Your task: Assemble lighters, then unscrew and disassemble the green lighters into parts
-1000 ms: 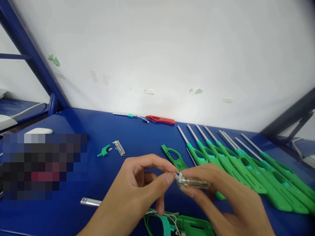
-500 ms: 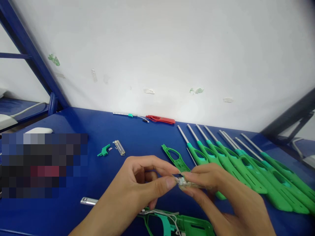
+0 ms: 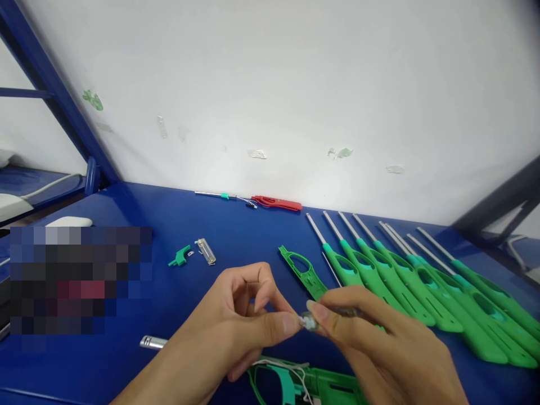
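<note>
In my right hand (image 3: 363,332) I hold a small clear lighter fuel tank (image 3: 312,322), its whitish valve end pointing left. The fingers cover most of its body. My left hand (image 3: 253,326) pinches with thumb and forefinger right at that valve end; the tiny piece between the fingertips is too small to make out. Below both hands lies an opened green lighter housing (image 3: 337,388) with a teal trigger (image 3: 287,387) and grey wires, partly hidden. Its metal tube (image 3: 152,342) sticks out to the left behind my left wrist.
Several green stick lighters (image 3: 405,287) lie in a row at right. A loose green half shell (image 3: 301,270) is beyond my hands. Another clear tank (image 3: 205,251) and a green trigger (image 3: 180,256) lie left. A red lighter shell (image 3: 278,203) rests by the wall (image 3: 270,84).
My right hand has turned, and its thumb now lies over the top of the tank. My left fingers stay at the valve end, with the middle finger curled in more.
</note>
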